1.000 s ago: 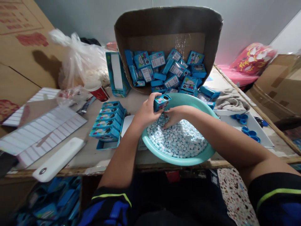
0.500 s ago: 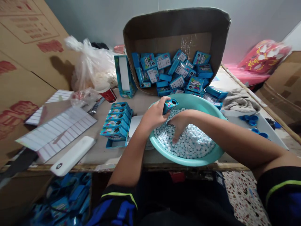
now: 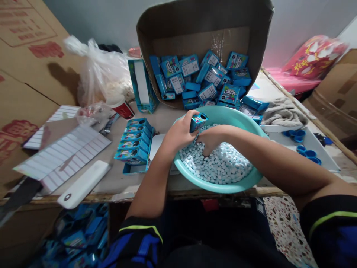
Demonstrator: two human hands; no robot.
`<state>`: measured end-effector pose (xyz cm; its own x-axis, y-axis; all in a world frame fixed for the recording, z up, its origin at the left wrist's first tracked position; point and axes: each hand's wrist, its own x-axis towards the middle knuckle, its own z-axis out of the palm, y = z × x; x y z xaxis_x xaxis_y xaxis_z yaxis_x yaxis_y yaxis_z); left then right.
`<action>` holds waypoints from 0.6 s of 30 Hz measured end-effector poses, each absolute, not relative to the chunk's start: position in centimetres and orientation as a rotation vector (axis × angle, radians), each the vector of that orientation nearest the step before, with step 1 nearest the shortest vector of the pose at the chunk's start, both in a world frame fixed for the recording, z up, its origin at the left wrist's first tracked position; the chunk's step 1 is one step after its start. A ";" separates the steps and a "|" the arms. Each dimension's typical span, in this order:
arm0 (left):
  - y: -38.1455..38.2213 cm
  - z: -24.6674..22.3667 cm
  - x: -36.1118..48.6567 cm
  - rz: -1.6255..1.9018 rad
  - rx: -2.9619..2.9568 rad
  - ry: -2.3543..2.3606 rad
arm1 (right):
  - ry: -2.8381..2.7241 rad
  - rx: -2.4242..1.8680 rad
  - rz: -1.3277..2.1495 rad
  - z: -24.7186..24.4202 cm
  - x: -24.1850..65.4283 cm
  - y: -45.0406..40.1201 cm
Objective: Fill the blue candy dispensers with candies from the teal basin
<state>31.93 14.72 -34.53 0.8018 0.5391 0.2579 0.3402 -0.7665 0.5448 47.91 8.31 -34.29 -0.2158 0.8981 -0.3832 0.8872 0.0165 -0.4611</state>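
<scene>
Grips blue candy box [image 3: 197, 123] in left hand [image 3: 181, 133], curled round its sides, above left part of turquoise basin [image 3: 220, 188]. Has right hand [image 3: 216, 137] partly buried in blue-white candies [image 3: 223, 169] inside basin; cannot tell its closure or hold.

Wall [image 3: 178, 9]: plain grey-blue straight ahead of me, tinged pink towards the right | Tabletop [image 3: 163, 122]: pale, worn, brown rough edge [image 3: 309, 115] | Floor [image 3: 287, 223]: speckled, lower right | Cartons: brown, left [image 3: 25, 74] and right [image 3: 333, 98] | Light: cool, shadow on left carton
</scene>
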 end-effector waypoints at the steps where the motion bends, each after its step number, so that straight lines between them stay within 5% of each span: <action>1: 14.7 -34.5 31.9 0.550 2.505 0.666 | -2.225 -1.960 1.059 -34.0 48.0 8.3; 7: 14.7 -34.4 31.9 0.623 2.464 0.689 | -2.200 -1.840 1.324 -32.1 50.2 8.8; 18: 14.5 -34.0 32.1 0.484 2.505 0.958 | -1.629 -1.407 1.238 -30.9 52.8 8.7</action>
<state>32.13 14.50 -34.01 0.7031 0.6903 0.1706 0.5467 -0.6782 0.4911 52.77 8.69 -30.92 -0.2159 0.9708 -0.1047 0.3611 -0.0203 -0.9323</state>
